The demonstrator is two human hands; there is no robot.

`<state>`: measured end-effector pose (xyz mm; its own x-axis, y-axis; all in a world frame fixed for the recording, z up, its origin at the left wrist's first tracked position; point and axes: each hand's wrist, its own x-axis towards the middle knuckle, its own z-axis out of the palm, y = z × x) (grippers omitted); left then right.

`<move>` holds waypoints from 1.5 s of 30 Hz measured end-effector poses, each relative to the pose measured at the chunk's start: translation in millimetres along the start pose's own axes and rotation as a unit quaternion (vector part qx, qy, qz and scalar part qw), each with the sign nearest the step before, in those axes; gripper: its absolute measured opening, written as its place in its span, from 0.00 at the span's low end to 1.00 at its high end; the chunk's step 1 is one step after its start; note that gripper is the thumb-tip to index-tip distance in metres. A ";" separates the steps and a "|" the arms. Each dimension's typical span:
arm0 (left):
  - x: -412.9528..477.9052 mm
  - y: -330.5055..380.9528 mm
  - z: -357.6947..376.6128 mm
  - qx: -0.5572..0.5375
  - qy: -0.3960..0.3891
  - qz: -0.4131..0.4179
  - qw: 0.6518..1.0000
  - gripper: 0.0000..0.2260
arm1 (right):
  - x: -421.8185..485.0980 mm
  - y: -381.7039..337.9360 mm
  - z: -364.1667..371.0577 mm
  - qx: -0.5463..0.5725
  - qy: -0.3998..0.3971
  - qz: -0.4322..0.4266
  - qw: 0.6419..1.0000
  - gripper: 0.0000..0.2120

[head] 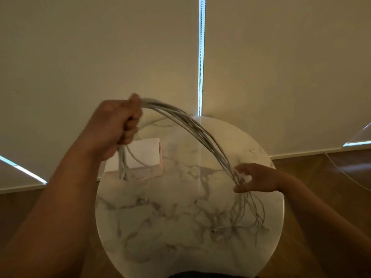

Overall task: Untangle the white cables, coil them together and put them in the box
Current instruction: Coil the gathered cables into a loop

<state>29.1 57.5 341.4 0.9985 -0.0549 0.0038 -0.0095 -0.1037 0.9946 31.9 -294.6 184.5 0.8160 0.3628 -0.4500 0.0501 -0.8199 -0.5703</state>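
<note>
A bundle of several white cables (192, 125) arcs through the air between my hands above a round marble table (180, 227). My left hand (116, 125), raised at the upper left, grips one end of the bundle in a fist; short cable ends hang below it. Lower on the right, my right hand (255, 180) pinches the bundle between thumb and fingers. Loose cable tails (249, 213) trail from that hand down onto the tabletop. An open pale pink box (140, 157) sits on the table's far left part, partly hidden behind my left hand.
The small round table stands close to cream roller blinds (281, 67) with a bead chain (201, 57) hanging at centre. Brown wooden floor (325, 177) surrounds the table on both sides. A thin cord runs along the floor at the far right.
</note>
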 end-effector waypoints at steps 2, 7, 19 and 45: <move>-3.4 -1.6 24.7 0.078 -0.053 -0.010 0.995 0.19 | -5.0 -31.6 -15.4 0.053 0.099 -0.081 0.990 0.57; -5.5 -2.3 60.6 0.151 -0.160 -0.004 0.976 0.20 | -3.5 -123.1 -52.5 0.112 0.110 -0.311 0.937 0.34; -23.0 -62.4 42.5 -0.026 -0.262 0.006 0.965 0.22 | -16.5 -147.8 -100.2 0.217 0.064 -0.371 0.901 0.22; -24.4 -71.8 42.7 -0.055 -0.244 -0.130 0.959 0.23 | 18.9 -128.1 -40.0 0.169 -0.187 -0.311 0.917 0.17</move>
<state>3.1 23.9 265.5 0.8219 -0.5019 -0.2692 0.2697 -0.0733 0.9601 64.0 -200.5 276.5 0.4327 0.8915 -0.1346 0.2055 -0.2429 -0.9480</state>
